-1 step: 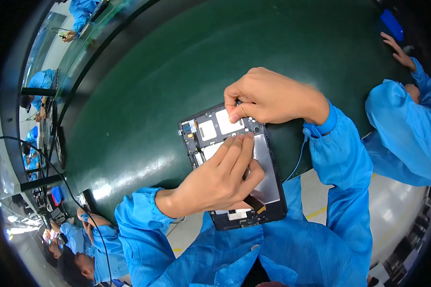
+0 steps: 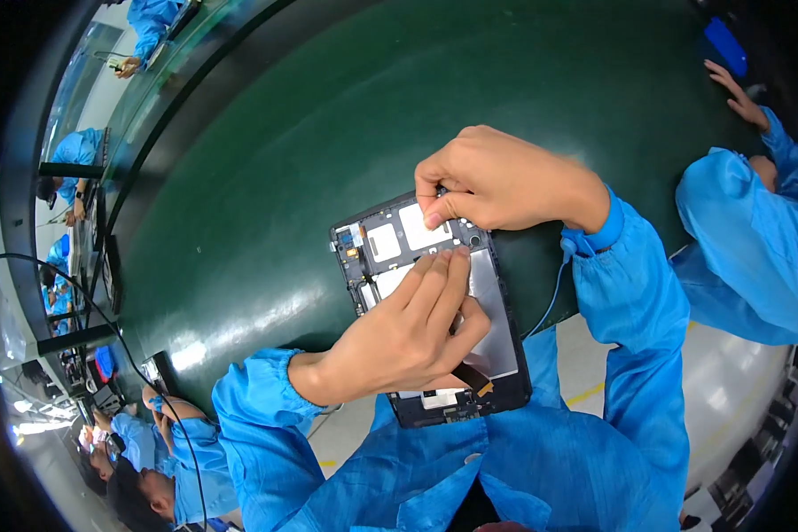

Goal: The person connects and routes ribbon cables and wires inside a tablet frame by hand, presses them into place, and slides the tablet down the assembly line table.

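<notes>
An opened tablet point(image 2: 503, 310), its black frame and inner parts showing, lies tilted over the near edge of the green table. My left hand point(image 2: 399, 332) reaches across it from the left; several fingertips touch the middle of its inside, and the forefinger curls toward a hidden thumb. Any small thing in that curl is out of sight. Close below is a dark ribbon cable point(image 2: 474, 379) with a gold end. At the far end of the tablet, my right hand point(image 2: 496, 182) pinches with thumb and forefinger against a white pad point(image 2: 419, 226); what the pinch holds is hidden.
The green table point(image 2: 266, 195) spreads beyond the tablet. A blue wrist-strap cord point(image 2: 551, 301) hangs from my right cuff. A co-worker in blue point(image 2: 740, 244) sits at the right; others work at the left. A black cable point(image 2: 142, 363) crosses the left side.
</notes>
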The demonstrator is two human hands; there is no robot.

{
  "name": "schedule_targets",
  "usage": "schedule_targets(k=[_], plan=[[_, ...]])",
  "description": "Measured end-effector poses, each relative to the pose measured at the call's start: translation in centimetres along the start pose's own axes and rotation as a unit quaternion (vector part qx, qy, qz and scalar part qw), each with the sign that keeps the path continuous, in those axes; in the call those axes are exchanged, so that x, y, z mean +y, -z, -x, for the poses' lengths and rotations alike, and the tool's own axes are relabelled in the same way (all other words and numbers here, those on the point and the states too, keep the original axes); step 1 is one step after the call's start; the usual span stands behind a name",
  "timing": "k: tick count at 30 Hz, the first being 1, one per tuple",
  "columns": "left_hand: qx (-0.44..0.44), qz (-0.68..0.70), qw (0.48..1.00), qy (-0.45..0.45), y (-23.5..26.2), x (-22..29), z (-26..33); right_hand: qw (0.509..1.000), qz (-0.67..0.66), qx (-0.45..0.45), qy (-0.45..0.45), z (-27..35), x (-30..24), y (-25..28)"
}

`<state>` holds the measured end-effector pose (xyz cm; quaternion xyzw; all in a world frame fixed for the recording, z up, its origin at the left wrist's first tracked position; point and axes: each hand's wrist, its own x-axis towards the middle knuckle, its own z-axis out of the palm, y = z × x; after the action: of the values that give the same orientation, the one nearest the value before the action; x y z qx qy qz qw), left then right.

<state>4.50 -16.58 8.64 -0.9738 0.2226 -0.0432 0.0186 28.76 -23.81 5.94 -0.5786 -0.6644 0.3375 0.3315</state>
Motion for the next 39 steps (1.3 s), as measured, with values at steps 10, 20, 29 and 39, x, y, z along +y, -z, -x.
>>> schedule_targets(k=[10, 20, 29, 39], plan=[[0.037, 0.027, 0.998, 0.05, -0.5, 0.6, -0.1, 1.0, 0.017, -0.016, -0.018, -0.1, -0.1, 0.6], [0.065, 0.106, 0.99, 0.07, -0.6, 0.1, -0.5, 1.0, -0.024, 0.009, 0.011, 0.0, 0.3, 0.3], [0.103, 0.117, 0.985, 0.073, -1.3, -0.3, -0.6, 0.999, -0.035, -0.002, -0.006, -0.3, 0.3, 0.8], [0.242, 0.203, 0.944, 0.1, -3.2, -2.6, 1.5, 0.992, -0.028, 0.124, 0.016, -0.7, 1.9, 0.0]])
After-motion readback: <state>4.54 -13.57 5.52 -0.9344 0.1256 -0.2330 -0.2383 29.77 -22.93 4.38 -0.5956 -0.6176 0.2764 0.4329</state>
